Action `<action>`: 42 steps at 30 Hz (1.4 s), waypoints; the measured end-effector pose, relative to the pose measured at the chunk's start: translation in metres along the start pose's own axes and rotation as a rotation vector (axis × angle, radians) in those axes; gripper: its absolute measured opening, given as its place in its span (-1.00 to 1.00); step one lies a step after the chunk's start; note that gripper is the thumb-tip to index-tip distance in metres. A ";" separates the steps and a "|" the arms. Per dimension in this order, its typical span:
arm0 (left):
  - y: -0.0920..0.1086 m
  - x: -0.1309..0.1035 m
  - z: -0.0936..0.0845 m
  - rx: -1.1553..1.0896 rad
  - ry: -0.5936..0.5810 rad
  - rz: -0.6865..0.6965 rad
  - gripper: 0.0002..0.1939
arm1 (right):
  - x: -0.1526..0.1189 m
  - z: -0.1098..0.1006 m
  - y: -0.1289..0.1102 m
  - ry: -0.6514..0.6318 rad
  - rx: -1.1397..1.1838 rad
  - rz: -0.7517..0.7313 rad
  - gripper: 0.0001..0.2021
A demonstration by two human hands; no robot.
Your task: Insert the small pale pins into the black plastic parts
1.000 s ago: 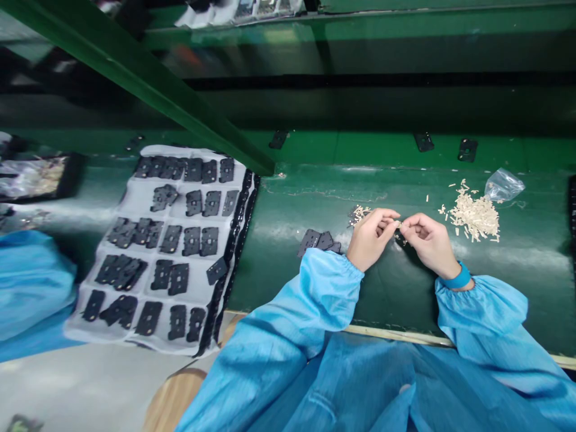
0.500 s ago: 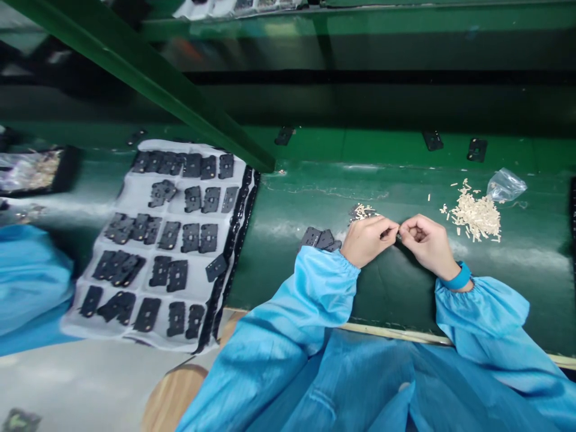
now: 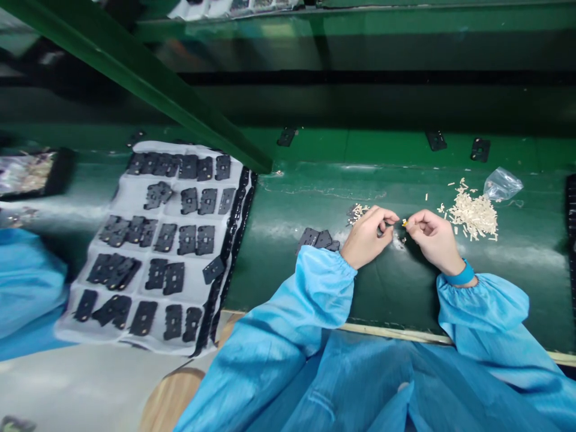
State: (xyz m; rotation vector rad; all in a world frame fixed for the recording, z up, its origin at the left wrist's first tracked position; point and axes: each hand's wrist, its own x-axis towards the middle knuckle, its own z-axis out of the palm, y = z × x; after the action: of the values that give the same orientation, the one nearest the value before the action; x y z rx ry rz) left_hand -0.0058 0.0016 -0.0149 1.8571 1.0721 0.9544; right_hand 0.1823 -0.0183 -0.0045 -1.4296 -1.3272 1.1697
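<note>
My right hand [image 3: 432, 237], with a blue band on its wrist, pinches a tiny yellowish strip [image 3: 405, 223] between thumb and forefinger. Just to its left is my left hand [image 3: 369, 236], thumb and forefinger apart with nothing visible between them. On the bench below the gap between the hands lies a tiny pale piece [image 3: 404, 240], too small to name. A little heap of cream-coloured pieces [image 3: 359, 211] shows behind my left hand, partly hidden by it. Flat black plates [image 3: 317, 239] lie overlapping beside my left wrist.
A pile of cream-coloured small pieces [image 3: 474, 213] lies to the right, beside a clear plastic bag [image 3: 503, 183]. On the left, a white compartmented tray [image 3: 173, 198] holds many black plates. A green post [image 3: 189, 99] slants above it. Another person's blue sleeve [image 3: 29, 288] is at far left.
My hands have moved apart from fingertip contact. The left thumb and forefinger have parted, and the yellowish strip now shows in my right fingertips.
</note>
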 end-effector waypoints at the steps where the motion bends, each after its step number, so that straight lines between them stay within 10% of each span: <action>1: 0.000 0.001 0.000 -0.044 -0.005 -0.042 -0.84 | 0.000 0.000 0.001 -0.007 0.000 -0.001 -0.79; 8: 0.001 0.002 0.002 -0.220 -0.051 -0.213 -0.79 | -0.005 0.001 0.007 -0.092 -0.054 -0.063 -0.79; 14: 0.002 0.002 0.001 -0.265 0.006 -0.286 -0.80 | -0.009 0.005 0.004 0.178 -0.321 -0.362 -0.90; 18: 0.003 0.003 0.002 -0.259 0.013 -0.313 -0.82 | -0.012 0.007 -0.003 0.105 -0.444 -0.511 -0.96; 24: 0.001 -0.001 0.007 -0.274 -0.007 -0.280 -0.83 | -0.015 0.011 -0.005 0.110 -0.432 -0.485 -0.93; 33: -0.005 0.003 -0.015 0.110 0.025 0.224 -0.83 | 0.003 -0.013 0.004 0.297 -0.340 -0.138 -0.79; 42: -0.015 0.003 -0.024 0.422 0.183 0.620 -0.52 | -0.001 -0.021 -0.014 -0.320 -0.039 0.042 -0.68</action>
State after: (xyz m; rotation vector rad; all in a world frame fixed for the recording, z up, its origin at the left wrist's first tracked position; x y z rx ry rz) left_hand -0.0308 0.0155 -0.0176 2.5755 0.8529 1.3428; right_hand 0.2001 -0.0174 0.0137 -1.3415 -1.5496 1.4525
